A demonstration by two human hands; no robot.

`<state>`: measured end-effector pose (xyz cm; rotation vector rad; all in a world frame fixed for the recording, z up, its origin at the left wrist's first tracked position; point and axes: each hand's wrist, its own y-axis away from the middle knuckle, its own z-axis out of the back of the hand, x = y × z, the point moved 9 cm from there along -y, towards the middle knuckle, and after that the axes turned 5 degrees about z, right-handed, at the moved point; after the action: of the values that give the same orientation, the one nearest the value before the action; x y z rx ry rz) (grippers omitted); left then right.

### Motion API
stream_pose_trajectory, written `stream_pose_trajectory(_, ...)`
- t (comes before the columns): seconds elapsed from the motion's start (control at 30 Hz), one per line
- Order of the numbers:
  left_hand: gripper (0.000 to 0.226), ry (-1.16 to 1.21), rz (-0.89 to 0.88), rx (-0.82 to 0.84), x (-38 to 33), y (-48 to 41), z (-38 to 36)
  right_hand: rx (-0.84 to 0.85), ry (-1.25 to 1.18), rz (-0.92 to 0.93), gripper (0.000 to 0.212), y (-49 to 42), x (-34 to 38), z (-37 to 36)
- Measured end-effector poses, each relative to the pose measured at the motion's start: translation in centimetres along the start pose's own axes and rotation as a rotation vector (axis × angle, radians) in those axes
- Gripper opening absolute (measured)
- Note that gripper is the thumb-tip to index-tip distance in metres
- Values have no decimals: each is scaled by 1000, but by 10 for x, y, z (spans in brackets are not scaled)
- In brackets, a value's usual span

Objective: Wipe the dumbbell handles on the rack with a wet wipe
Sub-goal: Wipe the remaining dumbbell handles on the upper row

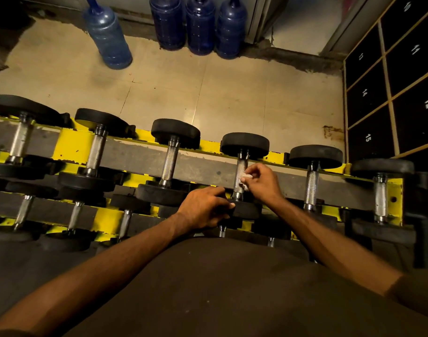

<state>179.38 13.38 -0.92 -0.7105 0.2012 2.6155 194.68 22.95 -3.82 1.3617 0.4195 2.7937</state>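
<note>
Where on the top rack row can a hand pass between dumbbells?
Bare grey shelf lies between the wiped handle and its left neighbour. Right of it, the right hand with the wipe crowds the gap; the left hand covers the near weight.

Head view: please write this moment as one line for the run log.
step: wiping handle | right hand: presses wet wipe on dumbbell handle | left hand: holds near weight head | rack: upper row
</note>
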Motion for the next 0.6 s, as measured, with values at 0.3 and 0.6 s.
stream_pose_trajectory(0.3, 31, 8, 0, -18, -1, 1, 2, -180, -295, -354, 16, -9, -43, 0)
stream_pose_trajectory(0.6, 32, 13, -9, -26, -4, 3, 5, 188, -397, -551, 22, -22, -51, -18)
